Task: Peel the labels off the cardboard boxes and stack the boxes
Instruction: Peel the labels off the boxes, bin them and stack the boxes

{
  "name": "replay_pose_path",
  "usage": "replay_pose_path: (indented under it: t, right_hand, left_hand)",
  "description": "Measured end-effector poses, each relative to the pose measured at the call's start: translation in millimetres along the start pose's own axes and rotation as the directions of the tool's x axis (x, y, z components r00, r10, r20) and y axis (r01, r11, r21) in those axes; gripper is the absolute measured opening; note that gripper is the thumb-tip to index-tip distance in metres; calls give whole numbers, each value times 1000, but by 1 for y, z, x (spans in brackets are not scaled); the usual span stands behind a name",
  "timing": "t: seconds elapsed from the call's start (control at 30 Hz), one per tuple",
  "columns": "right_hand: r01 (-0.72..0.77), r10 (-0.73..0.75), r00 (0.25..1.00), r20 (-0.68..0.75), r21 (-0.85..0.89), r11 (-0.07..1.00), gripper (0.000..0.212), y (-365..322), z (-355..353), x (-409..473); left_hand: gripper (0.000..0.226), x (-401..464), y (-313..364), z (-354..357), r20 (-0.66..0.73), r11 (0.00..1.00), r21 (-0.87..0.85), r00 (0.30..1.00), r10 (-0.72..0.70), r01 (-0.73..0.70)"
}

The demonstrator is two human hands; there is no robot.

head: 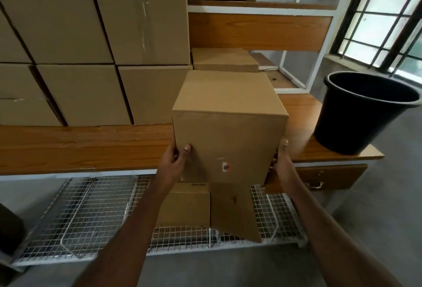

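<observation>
Stockroom: stacked cardboard boxes (96, 42), shelving (260, 29)

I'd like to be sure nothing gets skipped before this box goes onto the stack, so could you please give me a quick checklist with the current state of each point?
1. Both hands on the box: ok. The left hand grips the held box at its left edge, the right hand holds its right side.
2. Label fully removed: not ok. A small white and red remnant shows on the front face.
3. Bottom flaps closed: not ok. They hang open below the box.
4. Free spot on the table: ok, bare wood in front of the stacked boxes.
5. Black bucket out of the way: ok, it stands off to the right.
</observation>
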State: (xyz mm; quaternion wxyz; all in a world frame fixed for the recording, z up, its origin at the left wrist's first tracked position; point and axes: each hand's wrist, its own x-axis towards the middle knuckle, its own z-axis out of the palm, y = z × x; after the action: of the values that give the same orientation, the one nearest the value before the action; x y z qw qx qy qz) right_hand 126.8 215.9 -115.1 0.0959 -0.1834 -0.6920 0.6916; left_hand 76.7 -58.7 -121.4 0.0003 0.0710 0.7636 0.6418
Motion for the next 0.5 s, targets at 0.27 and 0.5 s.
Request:
replay_pose_path:
  t: [0.27,0.5]
  right_hand:
    - [119,-104,992,76,-221,968,79,35,-9,0]
    - [304,-313,950,11,-263,915,71,-19,1,-5]
  left_hand:
    - [45,-4,-19,1,25,998,67,1000,-9,7]
    - [43,0,29,10,-129,999,25,991,46,-43]
